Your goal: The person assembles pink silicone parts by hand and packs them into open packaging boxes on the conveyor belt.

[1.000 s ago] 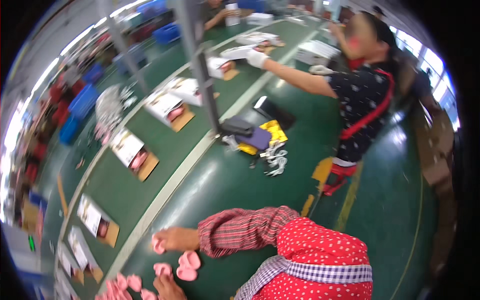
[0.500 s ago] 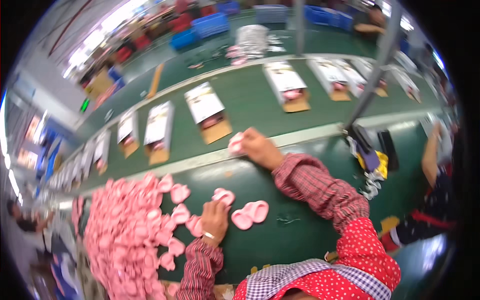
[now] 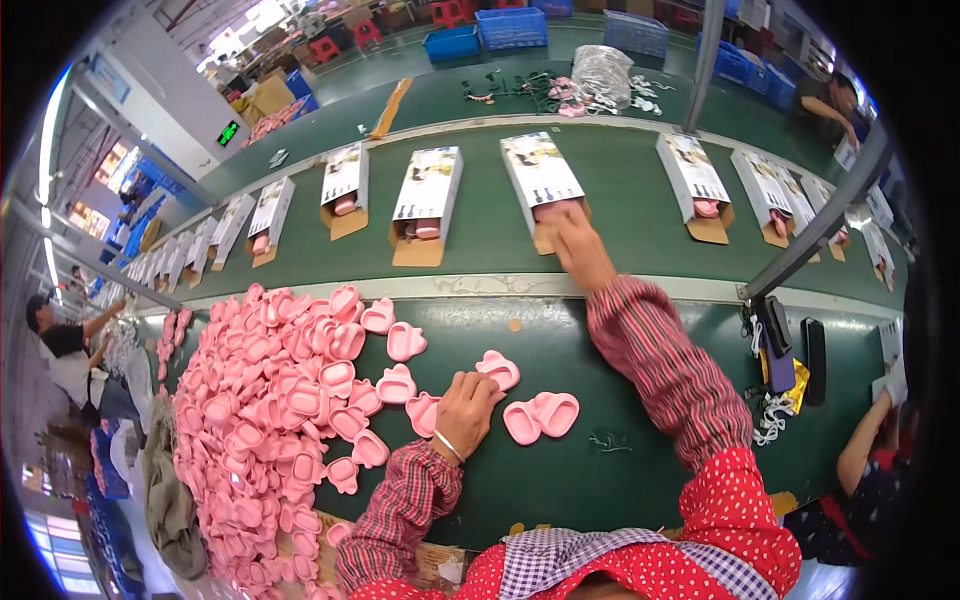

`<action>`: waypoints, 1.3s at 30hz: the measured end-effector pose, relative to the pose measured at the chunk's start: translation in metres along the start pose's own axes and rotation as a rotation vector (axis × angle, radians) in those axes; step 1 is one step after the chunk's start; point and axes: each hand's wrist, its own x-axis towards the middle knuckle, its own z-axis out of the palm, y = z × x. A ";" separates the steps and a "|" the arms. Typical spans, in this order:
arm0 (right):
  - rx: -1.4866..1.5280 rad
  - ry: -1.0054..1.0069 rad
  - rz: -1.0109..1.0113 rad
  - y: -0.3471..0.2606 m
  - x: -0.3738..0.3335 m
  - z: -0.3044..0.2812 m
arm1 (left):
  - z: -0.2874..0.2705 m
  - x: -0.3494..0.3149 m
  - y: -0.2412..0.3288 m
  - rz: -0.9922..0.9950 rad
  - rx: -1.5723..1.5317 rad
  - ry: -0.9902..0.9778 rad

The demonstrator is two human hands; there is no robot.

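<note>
My right hand reaches over the belt to the open lower end of a white printed box. Its fingers are bent together on a pink moulded piece in the box mouth, partly hidden by the fingers. On the green table, my left hand has its fingertips closed on the edge of another pink piece, a rounded animal-like shape with an oval hollow. A similar piece lies against that hand's left side. Two pink pieces touch each other to its right.
A large heap of pink pieces covers the table's left. Several open boxes line the green belt behind a pale rail. A slanted metal post, a black case and white cables are at right, near a co-worker's arm.
My right hand has carried a pink piece from the rail forward to a box's open end. The left hand stays by its piece. The view has swung, shifting the scene.
</note>
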 end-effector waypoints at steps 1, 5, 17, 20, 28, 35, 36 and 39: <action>0.097 -0.009 -0.093 -0.019 -0.017 -0.008 | 0.000 0.001 -0.001 -0.009 -0.090 0.011; 0.301 -0.392 -0.041 -0.101 -0.084 -0.042 | -0.031 0.051 -0.039 0.009 0.099 0.095; 0.283 -0.575 -0.082 -0.194 -0.131 -0.056 | 0.017 0.195 -0.150 -0.330 0.320 0.013; 0.284 -0.623 -0.069 -0.210 -0.121 -0.052 | 0.025 0.177 -0.159 -0.168 0.317 0.169; 0.266 -0.688 0.087 -0.206 -0.112 -0.062 | -0.123 0.026 -0.128 -0.038 0.366 0.436; 0.253 -0.683 0.006 -0.222 -0.084 -0.064 | -0.358 -0.302 -0.086 -0.771 1.418 0.770; 0.238 -0.684 0.003 -0.223 -0.080 -0.067 | -0.368 -0.352 -0.064 -1.090 1.310 0.836; 0.203 -0.708 0.043 -0.225 -0.072 -0.078 | -0.343 -0.440 -0.006 -1.673 1.162 1.008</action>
